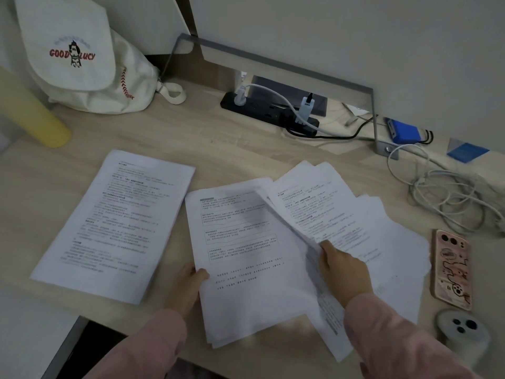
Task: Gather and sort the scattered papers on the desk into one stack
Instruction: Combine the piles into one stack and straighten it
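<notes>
Bare desk [218, 149] lies open behind the papers [246, 255] (phone [452, 269] and cables [419, 186] crowd the right).

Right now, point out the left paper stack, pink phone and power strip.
left paper stack [114, 225]: head view, top sheet's middle
pink phone [452, 269]: head view, case middle
power strip [261, 107]: head view, black top

You faced a pale wood-grain desk [191, 138] that met a plain off-white wall [355, 36], under dim, even light.

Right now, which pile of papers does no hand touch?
The neat stack at left, lying alone; the left hand grips the middle pile, the right hand the fanned sheets.
</notes>
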Tool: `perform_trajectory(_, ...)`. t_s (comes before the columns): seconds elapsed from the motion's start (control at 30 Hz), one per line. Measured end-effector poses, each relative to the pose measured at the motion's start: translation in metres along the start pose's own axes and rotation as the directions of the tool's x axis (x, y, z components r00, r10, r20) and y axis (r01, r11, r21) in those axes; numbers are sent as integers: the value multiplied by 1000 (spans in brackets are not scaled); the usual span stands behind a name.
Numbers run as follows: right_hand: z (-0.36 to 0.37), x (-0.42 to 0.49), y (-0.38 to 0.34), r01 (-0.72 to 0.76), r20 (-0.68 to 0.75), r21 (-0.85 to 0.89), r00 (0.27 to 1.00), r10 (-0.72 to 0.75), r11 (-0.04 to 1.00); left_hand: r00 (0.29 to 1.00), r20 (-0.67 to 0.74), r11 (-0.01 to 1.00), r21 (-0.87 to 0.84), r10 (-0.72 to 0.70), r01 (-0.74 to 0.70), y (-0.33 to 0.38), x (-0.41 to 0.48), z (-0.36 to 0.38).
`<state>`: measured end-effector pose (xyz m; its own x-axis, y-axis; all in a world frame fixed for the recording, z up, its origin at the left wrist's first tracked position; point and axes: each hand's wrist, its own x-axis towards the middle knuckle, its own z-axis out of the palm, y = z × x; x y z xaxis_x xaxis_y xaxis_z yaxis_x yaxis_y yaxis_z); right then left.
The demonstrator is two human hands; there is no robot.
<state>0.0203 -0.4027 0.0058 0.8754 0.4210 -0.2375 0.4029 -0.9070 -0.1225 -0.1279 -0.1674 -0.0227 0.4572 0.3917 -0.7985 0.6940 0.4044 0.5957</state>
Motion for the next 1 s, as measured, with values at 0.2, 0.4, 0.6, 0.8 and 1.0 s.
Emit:
perform_trajectory(0.2,-8,-3,-81,71,87,401,989,-115,913,1000,5,1000,-15,7,-7,2,-2,3)
perform_trajectory(0.4,8,-10,-129,-106,309,665,940,-143,739,998,45,994,-103,53,-48,5,1,9)
perform_trajectory(0.6,17,-15,-137,-273,472,785,845,-251,556,992,31,991,-48,126,-124,6,-10,8)
perform_trajectory(0.8,4,13,-67,-45,129,607,991,-42,794,992,-31,991,44,126,-124,4,-7,6)
perform_trajectory(1.0,-10,51,4,190,248,-113,956,-158,975,985,-34,975,147,172,-165,7,-7,3)
